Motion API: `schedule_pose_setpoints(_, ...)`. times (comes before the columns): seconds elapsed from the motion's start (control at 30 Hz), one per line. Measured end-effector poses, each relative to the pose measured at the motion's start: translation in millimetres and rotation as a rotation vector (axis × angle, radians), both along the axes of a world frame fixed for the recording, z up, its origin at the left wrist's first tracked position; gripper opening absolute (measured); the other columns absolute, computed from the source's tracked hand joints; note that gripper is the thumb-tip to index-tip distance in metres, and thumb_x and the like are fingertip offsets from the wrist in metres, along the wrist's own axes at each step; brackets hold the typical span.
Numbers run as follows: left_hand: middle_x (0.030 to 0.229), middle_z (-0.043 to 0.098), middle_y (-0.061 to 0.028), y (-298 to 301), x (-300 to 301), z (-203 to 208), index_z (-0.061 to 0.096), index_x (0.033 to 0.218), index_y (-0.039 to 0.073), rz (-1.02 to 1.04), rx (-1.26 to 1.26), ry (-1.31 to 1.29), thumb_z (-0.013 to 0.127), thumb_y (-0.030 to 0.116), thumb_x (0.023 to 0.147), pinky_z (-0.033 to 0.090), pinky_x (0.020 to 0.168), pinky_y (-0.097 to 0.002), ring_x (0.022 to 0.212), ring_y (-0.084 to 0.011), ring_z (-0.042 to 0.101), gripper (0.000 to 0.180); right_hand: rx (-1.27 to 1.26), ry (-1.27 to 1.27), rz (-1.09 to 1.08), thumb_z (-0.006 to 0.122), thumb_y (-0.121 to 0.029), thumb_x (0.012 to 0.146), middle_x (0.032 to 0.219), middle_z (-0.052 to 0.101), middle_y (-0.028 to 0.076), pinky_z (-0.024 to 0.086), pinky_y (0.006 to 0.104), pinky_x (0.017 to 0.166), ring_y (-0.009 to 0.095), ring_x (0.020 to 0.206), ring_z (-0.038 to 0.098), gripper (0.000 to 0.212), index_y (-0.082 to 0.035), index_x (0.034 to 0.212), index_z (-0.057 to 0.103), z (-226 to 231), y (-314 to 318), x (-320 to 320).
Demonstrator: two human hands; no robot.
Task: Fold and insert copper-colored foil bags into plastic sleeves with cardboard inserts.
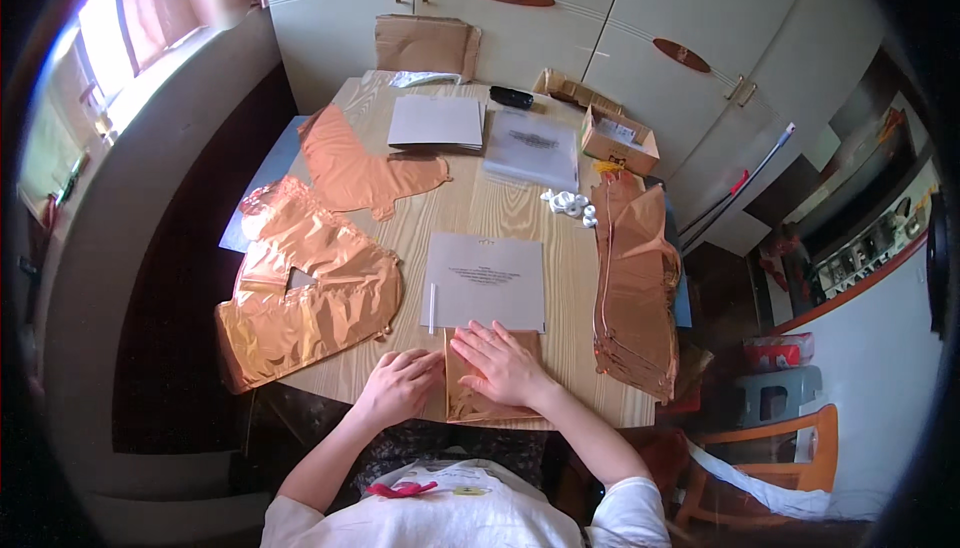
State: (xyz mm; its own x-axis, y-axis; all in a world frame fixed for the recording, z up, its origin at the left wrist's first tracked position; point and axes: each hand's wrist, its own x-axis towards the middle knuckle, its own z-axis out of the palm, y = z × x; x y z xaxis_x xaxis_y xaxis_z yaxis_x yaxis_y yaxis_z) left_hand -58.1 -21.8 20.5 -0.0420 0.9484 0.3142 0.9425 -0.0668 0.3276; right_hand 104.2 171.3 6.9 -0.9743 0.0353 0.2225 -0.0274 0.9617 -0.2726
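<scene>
A folded copper-coloured foil balloon (pixel 492 410) lies at the table's near edge in front of me. My right hand (pixel 497 360) rests flat on it, palm down with the fingers stretched out. Beside its left edge, my left hand (pixel 405 385) has its fingers bent and held together, and the fingertips meet the foil's edge. Just beyond the foil lies a pale printed card sleeve (pixel 485 283) with a hang slot at its far edge. A thin white straw (pixel 433 308) lies along the card's left side.
Flat foil balloons (pixel 310 293) spread over the left side, another (pixel 360 163) behind them. More foil balloons (pixel 637 288) are stacked at right. Farther back are white cards (pixel 436 121), clear sleeves (pixel 530 148), white ribbon rolls (pixel 568 204), a black object (pixel 511 97) and an open carton (pixel 620 140).
</scene>
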Motion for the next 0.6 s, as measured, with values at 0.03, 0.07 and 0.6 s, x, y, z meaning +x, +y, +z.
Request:
schedule_pose_setpoints(0.03, 0.134, 0.059, -0.0011, 0, 0, 2, 0.067, 0.117, 0.010, 0.003, -0.022, 0.013, 0.067, 0.014, 0.079, 0.042, 0.098, -0.0381, 0.122, -0.0214, 0.055, 0.038, 0.037, -0.025, -0.006, 0.054, -0.055, 0.093, 0.152, 0.041, 0.011, 0.022, 0.0532, 0.118, 0.030, 0.143, 0.034, 0.070, -0.011, 0.146, 0.043, -3, -1, -2)
schedule_pose_setpoints(0.07, 0.135, 0.059, -0.0015, 1, -1, 2, 0.067, 0.119, 0.010, -0.004, -0.023, 0.016, 0.067, 0.015, 0.080, 0.042, 0.097, -0.0384, 0.122, -0.0214, 0.055, 0.039, 0.052, -0.031, -0.007, 0.052, -0.057, 0.093, 0.153, 0.040, 0.012, 0.021, 0.0528, 0.119, 0.030, 0.144, 0.033, 0.073, -0.010, 0.147, 0.041, -6, -1, -2)
schedule_pose_setpoints(0.6, 0.137, 0.057, -0.0065, 11, -5, 0, 0.060, 0.129, 0.010, -0.065, -0.120, 0.018, 0.062, 0.029, 0.088, 0.039, 0.102, -0.0452, 0.132, -0.0232, 0.049, 0.045, 0.082, -0.193, -0.050, 0.047, -0.070, 0.088, 0.161, 0.024, 0.011, 0.011, 0.0480, 0.122, 0.027, 0.149, 0.020, 0.096, -0.005, 0.154, 0.023, -4, -3, -7)
